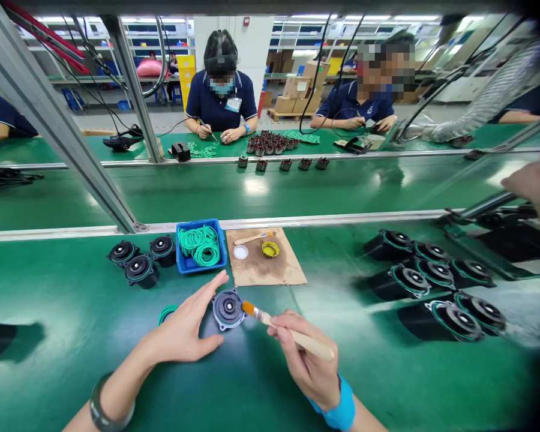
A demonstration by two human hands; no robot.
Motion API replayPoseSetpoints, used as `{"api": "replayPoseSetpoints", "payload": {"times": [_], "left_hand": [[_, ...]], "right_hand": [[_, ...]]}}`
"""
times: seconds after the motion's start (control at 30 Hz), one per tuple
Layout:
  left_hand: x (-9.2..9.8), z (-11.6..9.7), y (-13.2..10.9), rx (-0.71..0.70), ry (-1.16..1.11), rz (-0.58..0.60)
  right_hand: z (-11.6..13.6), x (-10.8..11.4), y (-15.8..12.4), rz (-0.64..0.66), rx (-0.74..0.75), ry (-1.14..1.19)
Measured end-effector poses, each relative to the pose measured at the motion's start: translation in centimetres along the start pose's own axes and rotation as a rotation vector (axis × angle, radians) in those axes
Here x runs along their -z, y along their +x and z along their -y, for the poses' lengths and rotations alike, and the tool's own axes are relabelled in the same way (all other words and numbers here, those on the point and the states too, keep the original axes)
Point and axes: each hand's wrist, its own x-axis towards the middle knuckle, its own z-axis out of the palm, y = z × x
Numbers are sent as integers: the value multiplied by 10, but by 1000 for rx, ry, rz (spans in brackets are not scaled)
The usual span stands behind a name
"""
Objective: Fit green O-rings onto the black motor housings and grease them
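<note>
In my right hand (303,348) is a paintbrush (292,337) with a pale wooden handle, its orange bristles at the right rim of a round motor housing (229,309). My left hand (189,327) curves around the housing's left side, thumb and fingers apart; whether it touches the housing I cannot tell. The housing faces up, with a dark ringed centre and small lugs on its edge. Partly behind my left hand lies a green rubber ring (167,313) on the green table.
A blue bin (179,247) holds green rings. Beside it, stained cardboard (288,264) carries a yellow dish (270,249), a white lid (240,253) and another brush (254,237). Black motors stand left (141,271) and right (405,282). Two co-workers (222,99) sit across the belt.
</note>
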Motion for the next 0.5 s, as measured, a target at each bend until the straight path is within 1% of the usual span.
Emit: {"api": "replayPoseSetpoints", "payload": {"times": [0.03,0.07,0.13,0.3,0.5], "left_hand": [[5,2,1,-9,-46,38],[8,3,2,-9,-73,52],[10,5,5,-5,-89,37],[-1,10,8,-24,-88,-52],[-13,8,5,-22,10,-177]], "right_hand": [[0,0,1,0,13,-2],[0,-1,3,6,29,-5],[3,-1,5,24,56,-18],[12,1,7,35,106,11],[13,0,3,45,90,31]]}}
